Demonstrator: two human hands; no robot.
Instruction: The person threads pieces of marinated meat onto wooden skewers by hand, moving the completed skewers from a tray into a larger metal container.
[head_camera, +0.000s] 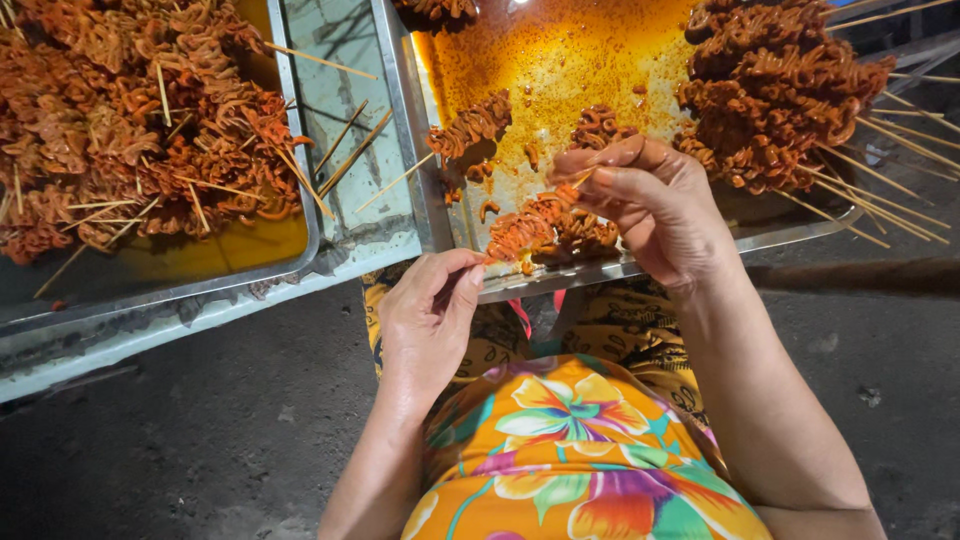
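The left hand (428, 315) pinches the lower end of a thin bamboo skewer threaded with ruffled orange-red marinated meat (545, 228); its tip is hidden between the fingertips. The skewer slants up and right over the oily steel tray's (440, 215) near rim into the right hand (655, 205), whose thumb and forefinger close on its upper end. Farther right, a heap of finished skewers (780, 90) is cut off by the frame.

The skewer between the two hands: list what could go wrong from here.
1. The left hand pinches the skewer right at its end, so the stick's tip might prick a finger.
2. The orange-red pieces look oily; the right hand could lose its grip on them.
3. The skewer hangs over the near rim of the metal tray, above the flowered cloth; a dropped piece or a drip could stain it.
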